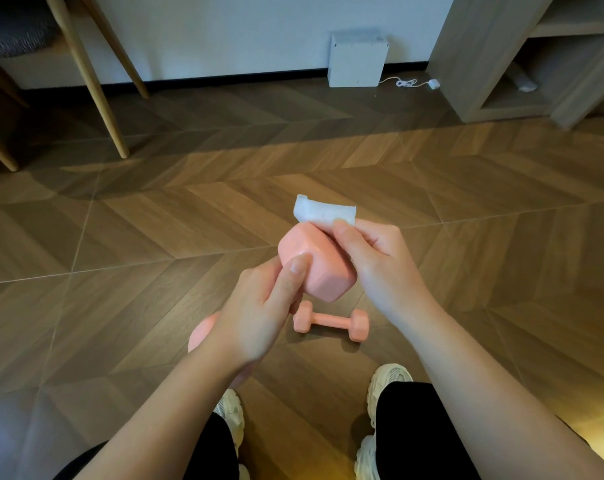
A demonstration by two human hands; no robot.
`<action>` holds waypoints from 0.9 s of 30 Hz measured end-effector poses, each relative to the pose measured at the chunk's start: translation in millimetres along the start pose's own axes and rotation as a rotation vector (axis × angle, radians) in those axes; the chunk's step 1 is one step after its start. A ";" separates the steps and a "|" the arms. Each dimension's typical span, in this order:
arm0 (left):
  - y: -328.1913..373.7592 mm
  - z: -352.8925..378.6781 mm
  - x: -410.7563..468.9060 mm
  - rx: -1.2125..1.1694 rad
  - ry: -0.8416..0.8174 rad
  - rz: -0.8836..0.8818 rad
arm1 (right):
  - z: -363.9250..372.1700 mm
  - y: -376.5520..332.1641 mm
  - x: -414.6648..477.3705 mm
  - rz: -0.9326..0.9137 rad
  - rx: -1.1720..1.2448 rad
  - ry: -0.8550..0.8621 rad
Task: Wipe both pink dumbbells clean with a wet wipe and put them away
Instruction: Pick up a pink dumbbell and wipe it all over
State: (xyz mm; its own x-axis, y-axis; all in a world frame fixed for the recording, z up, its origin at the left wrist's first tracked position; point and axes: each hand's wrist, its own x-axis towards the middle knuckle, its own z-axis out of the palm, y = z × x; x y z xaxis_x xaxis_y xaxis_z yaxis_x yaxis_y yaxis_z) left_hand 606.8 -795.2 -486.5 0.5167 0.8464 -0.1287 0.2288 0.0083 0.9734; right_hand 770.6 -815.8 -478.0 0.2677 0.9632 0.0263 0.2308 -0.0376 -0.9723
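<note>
Your cream chunky sneakers (387, 379) and black trouser legs sit at 6 o'clock, with both forearms reaching forward over them. Your left hand (259, 317) is wrapped round the handle of the raised pink hex-headed dumbbell (317, 265), thumb laid on its upper head. Your right hand (373, 258) pinches the folded white wet wipe (323, 209) against that head's far edge.

Expect the dumbbell to be dense and rigid, and its smooth coating probably slick once damp, so keep hold at the narrow handle. The wipe is limp and light; bunch it to keep pressure.

A second pink dumbbell (330, 323) lies on the wooden herringbone floor (155, 237) just below your hands. Open floor spreads all round. The wooden chair legs (96, 81) at 10 o'clock, white box (357, 60) at 12 and grey-wood shelf unit (484, 64) at 2 stand well apart.
</note>
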 end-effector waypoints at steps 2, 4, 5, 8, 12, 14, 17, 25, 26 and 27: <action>-0.1 0.1 -0.4 0.019 -0.022 -0.002 | -0.4 -0.3 0.1 0.010 0.003 -0.009; 0.6 -0.3 0.6 0.039 -0.029 0.004 | -0.8 -2.1 0.7 -0.001 0.029 -0.021; 1.0 -0.9 1.3 0.053 -0.030 0.008 | -1.1 -1.7 1.3 0.003 0.032 -0.022; 2.0 -2.0 1.7 0.113 -0.061 0.016 | -2.0 1.6 1.1 0.022 0.005 -0.031; -0.9 -2.6 2.5 0.055 -0.031 -0.020 | -2.2 0.4 -1.1 -0.001 0.029 -0.044; -3.8 -3.0 4.1 0.045 -0.023 -0.043 | -1.9 0.6 -1.7 -0.003 0.020 -0.052; -2.2 -3.8 5.4 0.045 -0.020 -0.056 | -0.7 -1.3 -2.2 -0.014 0.050 -0.054; -4.3 -6.1 7.8 0.091 0.006 -0.070 | -1.2 -2.9 -2.2 0.019 0.049 -0.069; -4.9 -5.6 8.3 0.090 0.008 -0.072 | -0.7 -2.7 -2.8 0.025 0.039 -0.068; -5.0 -5.1 8.4 0.088 0.008 -0.070 | 0.2 -3.6 -3.4 0.025 0.039 -0.074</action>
State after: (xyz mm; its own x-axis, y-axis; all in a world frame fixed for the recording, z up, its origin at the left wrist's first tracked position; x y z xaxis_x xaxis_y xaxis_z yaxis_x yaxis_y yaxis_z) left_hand 605.8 -785.3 -491.5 0.4906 0.8496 -0.1938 0.3354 0.0212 0.9419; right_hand 768.7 -818.9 -474.6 0.2026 0.9792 -0.0136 0.1878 -0.0525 -0.9808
